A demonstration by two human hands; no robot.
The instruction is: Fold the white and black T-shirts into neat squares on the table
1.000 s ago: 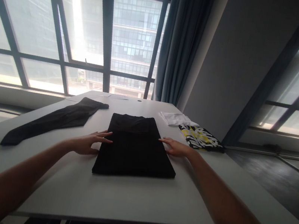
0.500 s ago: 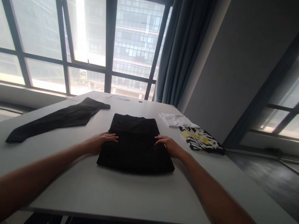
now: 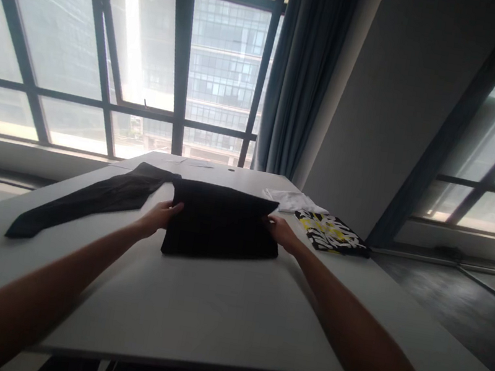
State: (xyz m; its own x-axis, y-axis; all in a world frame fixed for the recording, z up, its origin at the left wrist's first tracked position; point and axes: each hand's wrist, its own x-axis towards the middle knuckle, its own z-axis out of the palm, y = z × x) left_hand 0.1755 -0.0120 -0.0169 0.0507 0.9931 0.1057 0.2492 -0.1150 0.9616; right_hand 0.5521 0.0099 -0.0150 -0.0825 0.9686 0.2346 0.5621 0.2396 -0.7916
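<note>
A folded black garment point(image 3: 222, 225) is held at the middle of the white table point(image 3: 188, 320), its upper part raised and its broad face turned toward me. What kind of garment it is, the folds do not show. My left hand point(image 3: 158, 216) grips its left side, thumb in front and the other fingers hidden behind. On the opposite side my right hand point(image 3: 283, 233) pinches the right edge between thumb and fingers. Whether the lower edge touches the table, I cannot tell.
To the left lies a long dark garment point(image 3: 94, 202), stretched out at a slant. At the right are a folded white garment point(image 3: 289, 201) and, close by, a black, white and yellow patterned one point(image 3: 331, 233). Windows point(image 3: 224, 63) and a grey-blue curtain point(image 3: 300, 75) stand behind the table.
My hands have gone from resting on the flat garment's sides to gripping them. The black garment has been lifted and tilted up, its lower edge now farther from me.
</note>
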